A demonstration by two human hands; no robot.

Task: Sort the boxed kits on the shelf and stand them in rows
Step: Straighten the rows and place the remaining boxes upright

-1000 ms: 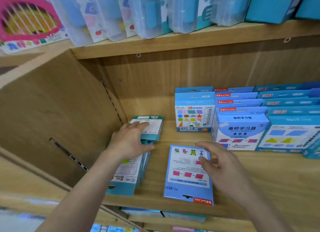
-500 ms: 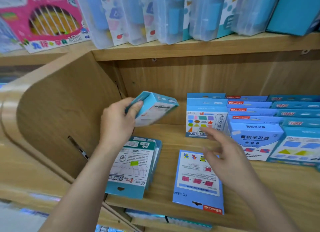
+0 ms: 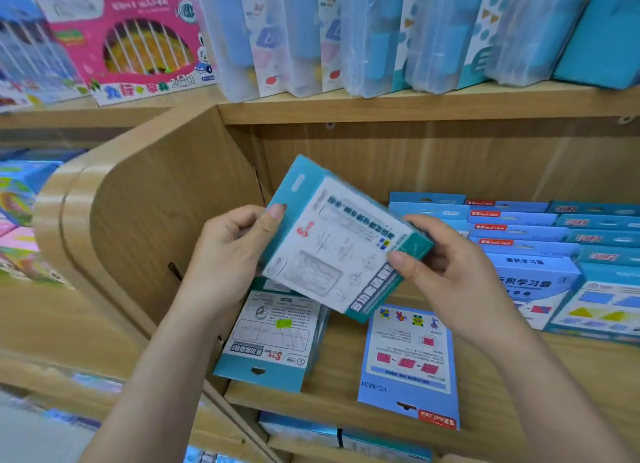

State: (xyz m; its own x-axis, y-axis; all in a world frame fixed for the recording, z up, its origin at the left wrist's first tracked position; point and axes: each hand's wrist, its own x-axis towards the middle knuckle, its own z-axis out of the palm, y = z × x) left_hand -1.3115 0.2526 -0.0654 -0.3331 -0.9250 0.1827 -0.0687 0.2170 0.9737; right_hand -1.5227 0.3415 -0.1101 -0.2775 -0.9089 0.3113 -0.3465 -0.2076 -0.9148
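A teal boxed kit (image 3: 332,241) with a white printed face is held tilted above the wooden shelf (image 3: 346,403). My left hand (image 3: 232,255) grips its left edge, thumb on the teal border. My right hand (image 3: 446,268) holds its lower right corner, thumb on the front. Below it a stack of teal kits (image 3: 273,334) lies flat at the shelf's left. A light blue flat kit (image 3: 410,365) lies face up beside that stack. Rows of blue kits (image 3: 540,241) stand at the right, toward the back.
The shelf's wooden side panel (image 3: 156,227) closes off the left. The shelf above carries clear plastic cases (image 3: 346,37) and a pink boxed toy (image 3: 138,43). More boxes (image 3: 339,438) show on the shelf below.
My left hand lifted the teal kit off the stack and turned its printed face toward me. My right hand left the flat blue kit and took the teal kit's other end.
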